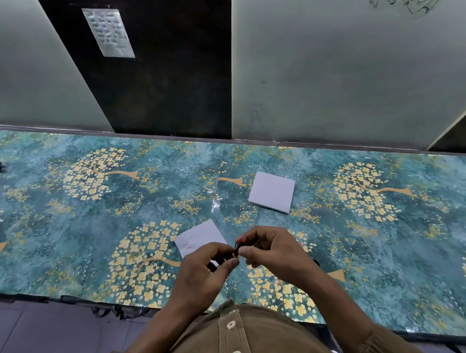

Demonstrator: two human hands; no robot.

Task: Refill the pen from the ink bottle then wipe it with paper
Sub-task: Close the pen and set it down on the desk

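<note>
A teal tabletop (55, 218) patterned with yellow blossom trees ran beneath grey wall panels (332, 72).

Above its near edge the left hand (205, 271) and right hand (273, 252) met, each pinching one end of the small dark pen (236, 251), which lay between their fingertips, slanting up toward the right hand. A stained paper (199, 237) lay just behind the left hand; a paper stack (272, 192) sat farther back.

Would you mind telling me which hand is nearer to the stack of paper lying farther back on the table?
Right. The right hand is just in front of the stack of paper, slightly nearer the person. The left hand sits farther away, down and to the left, over the single sheet.
</note>
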